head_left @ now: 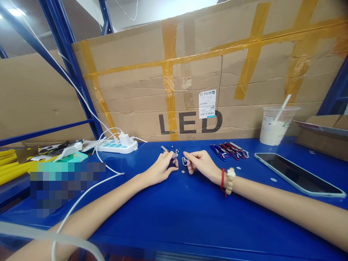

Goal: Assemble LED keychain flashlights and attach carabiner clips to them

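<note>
A slim silver pen-like piece (164,148) shows behind the fingers of my left hand (161,167), which is closed around it. Its shiny end comes out near my fingertips, and my thumb points toward the middle. Facing it, my right hand (201,161) has curled fingers, with a small silver carabiner (184,161) at their tips. The pinch itself is partly hidden. Two tiny metal bits (177,150) lie on the blue table (168,214) just beyond the hands. To the right, several blue, red and silver pen-like pieces with carabiners (230,150) lie in a row.
At right are a phone (299,174), a plastic cup with a straw (277,125) and an open cardboard box (323,134). A white power strip (118,146) with cables stands at left, near packets and yellow items (13,166). A large cardboard sheet (130,94) rises behind.
</note>
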A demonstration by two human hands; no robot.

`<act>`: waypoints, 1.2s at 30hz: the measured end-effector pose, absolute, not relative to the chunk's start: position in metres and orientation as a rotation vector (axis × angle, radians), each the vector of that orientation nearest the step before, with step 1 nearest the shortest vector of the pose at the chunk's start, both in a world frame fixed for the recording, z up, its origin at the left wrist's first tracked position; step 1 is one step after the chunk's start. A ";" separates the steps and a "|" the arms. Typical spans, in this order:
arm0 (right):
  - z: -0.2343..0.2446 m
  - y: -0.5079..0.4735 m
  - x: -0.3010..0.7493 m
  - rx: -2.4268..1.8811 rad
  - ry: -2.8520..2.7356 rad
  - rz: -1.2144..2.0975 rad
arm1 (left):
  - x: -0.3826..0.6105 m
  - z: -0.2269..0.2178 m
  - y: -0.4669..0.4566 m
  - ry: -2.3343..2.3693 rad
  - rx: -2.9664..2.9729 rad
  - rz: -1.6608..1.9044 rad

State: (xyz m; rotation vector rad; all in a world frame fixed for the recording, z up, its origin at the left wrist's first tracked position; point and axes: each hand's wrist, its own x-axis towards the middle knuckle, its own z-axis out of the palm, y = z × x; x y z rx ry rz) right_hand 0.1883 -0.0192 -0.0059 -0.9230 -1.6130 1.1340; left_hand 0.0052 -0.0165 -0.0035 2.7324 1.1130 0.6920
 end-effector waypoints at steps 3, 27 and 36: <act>-0.007 -0.018 0.189 -0.910 -1.596 1.142 | 0.004 -0.003 -0.015 1.111 2.771 0.674; -0.015 -0.006 0.194 -0.884 -1.377 1.413 | 0.007 0.001 -0.022 1.145 2.767 0.614; -0.009 -0.010 0.192 -0.904 -1.347 1.425 | 0.006 0.002 -0.020 1.071 2.773 0.614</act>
